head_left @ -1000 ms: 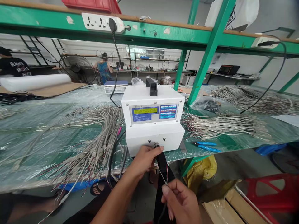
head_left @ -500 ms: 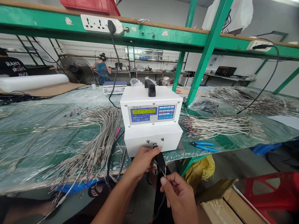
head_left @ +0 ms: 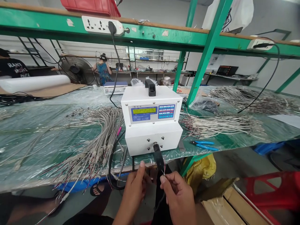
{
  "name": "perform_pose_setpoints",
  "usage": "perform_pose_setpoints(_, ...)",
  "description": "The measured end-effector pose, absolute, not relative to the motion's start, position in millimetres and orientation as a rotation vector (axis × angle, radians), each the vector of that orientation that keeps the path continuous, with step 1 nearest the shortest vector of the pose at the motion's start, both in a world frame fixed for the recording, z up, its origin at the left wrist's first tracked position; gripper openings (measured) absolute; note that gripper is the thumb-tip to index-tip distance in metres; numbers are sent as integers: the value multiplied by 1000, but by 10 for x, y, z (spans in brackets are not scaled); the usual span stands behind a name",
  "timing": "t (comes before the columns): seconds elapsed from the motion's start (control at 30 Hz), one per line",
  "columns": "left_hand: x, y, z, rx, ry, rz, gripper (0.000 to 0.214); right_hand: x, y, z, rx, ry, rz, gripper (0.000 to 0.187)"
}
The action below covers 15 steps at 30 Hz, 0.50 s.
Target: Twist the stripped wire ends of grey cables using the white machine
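A white bench-top wire tester (head_left: 152, 122) with a lit display stands on the plastic-covered bench. A black connector (head_left: 158, 157) hangs from a round socket on its front. My right hand (head_left: 179, 197) pinches a thin wire (head_left: 163, 176) with stripped coloured ends, just below the connector's tip. My left hand (head_left: 136, 192) is below the bench edge, fingers apart, close to the connector but holding nothing I can see. Bundles of grey cable (head_left: 93, 147) lie to the left of the tester, and more (head_left: 222, 126) lie to its right.
Blue-handled pliers (head_left: 203, 145) lie right of the tester. A green steel shelf frame (head_left: 206, 53) rises behind it. A co-worker (head_left: 102, 70) sits far back. Below the bench are a sandalled foot (head_left: 98, 189), a yellow bag (head_left: 201, 170), a cardboard box (head_left: 225, 206) and a red stool (head_left: 272, 190).
My left hand has let go of the black connector and dropped down and toward me. The connector stays in the socket. My right hand has barely moved.
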<state>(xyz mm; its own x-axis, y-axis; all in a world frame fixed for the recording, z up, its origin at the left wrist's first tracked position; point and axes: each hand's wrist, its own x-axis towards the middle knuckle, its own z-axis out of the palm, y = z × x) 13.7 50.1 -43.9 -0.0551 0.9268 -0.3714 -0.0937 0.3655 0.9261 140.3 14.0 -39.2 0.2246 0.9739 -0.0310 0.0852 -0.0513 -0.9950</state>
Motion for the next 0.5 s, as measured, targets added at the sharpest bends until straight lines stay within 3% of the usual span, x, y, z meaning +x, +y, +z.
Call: perform_pose_setpoints(0.5,220,163,-644,720,1332,972,76,1473,-212,-575,-1421,-1002,1043,42)
